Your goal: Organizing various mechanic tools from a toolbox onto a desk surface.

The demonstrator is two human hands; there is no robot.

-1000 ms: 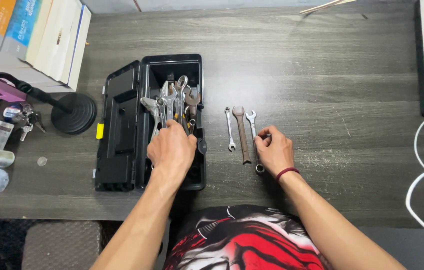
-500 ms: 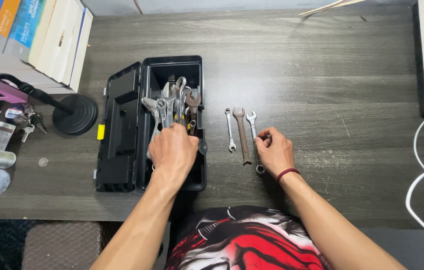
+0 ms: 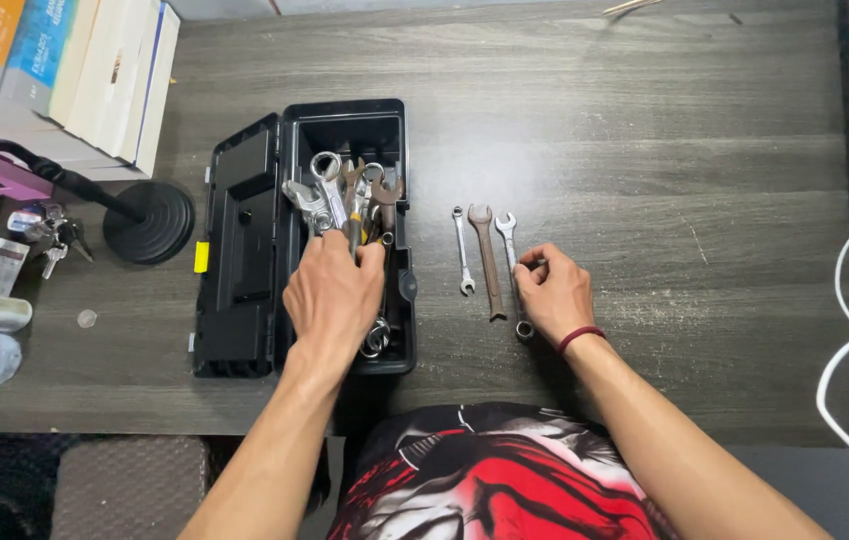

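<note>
Reaching into the open black toolbox (image 3: pixel 244 250), my left hand (image 3: pixel 332 295) closes its grip on a bundle of wrenches (image 3: pixel 344 195), their long axes pointing away from me. My right hand (image 3: pixel 552 292) pinches the small silver wrench (image 3: pixel 510 240) lying lengthwise on the surface (image 3: pixel 644 150), rightmost of three.

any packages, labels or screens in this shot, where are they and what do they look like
Books: top left corner of the desk, stacked side by side, blue and orange spines with pale page edges.
Yellow label: small rectangle on the left edge of the black toolbox lid.
No screens in view.
</note>
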